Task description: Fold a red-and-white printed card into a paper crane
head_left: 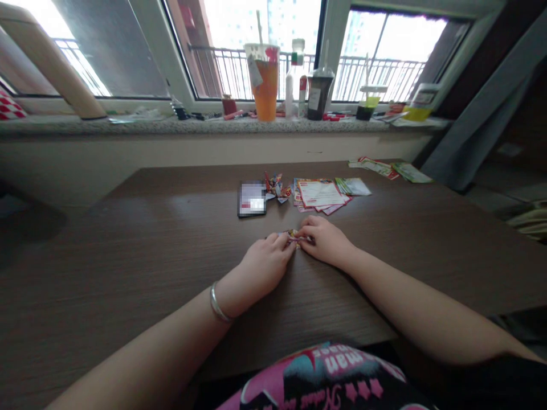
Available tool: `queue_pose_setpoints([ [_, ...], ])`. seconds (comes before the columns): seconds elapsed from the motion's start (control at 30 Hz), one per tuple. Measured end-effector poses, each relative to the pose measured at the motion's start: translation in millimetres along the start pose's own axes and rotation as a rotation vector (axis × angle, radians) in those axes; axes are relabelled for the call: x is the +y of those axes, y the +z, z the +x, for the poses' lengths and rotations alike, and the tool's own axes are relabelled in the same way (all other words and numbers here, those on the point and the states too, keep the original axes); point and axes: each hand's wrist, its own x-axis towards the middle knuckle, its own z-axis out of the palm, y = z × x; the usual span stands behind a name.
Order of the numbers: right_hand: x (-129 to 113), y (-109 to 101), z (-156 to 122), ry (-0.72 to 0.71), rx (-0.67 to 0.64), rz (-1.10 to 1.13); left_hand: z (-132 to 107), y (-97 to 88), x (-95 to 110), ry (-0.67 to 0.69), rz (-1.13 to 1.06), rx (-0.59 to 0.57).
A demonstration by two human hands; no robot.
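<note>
One patterned paper (293, 233); held by left hand (267, 261), right hand (327, 239); cards (320, 192) beyond

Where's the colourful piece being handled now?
In the head view, just right of centre, the colourful piece lies on the table between the left hand and right hand.

Small paper (293, 233): patches of yellow, pink and white
Bracelet (216, 304): plain silver
Shirt (316, 378): black, with pink and teal shapes, white lettering, pink stars
Table (141, 256): dark brown, streaked with wood grain
Crumpled paper (277, 189): red, orange and white
Stacked packets (320, 193): white faces, red edging
Sill (171, 131): speckled grey
Tall drink (266, 88): bright orange
Far-left bundle (9, 107): red-and-white checks
Curtain (474, 108): grey
</note>
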Motion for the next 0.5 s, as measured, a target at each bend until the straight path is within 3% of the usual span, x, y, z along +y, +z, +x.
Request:
queue_pose_setpoints([
  [0.2, 1, -2, 0, -0.104, -0.011, -0.031, 1, -0.2, -2, 0.044, -0.025, 0.006],
  [0.5, 4, -9, -4, -0.102, -0.077, -0.093, 3, 5.2, -16, -0.048, -0.182, 0.076],
])
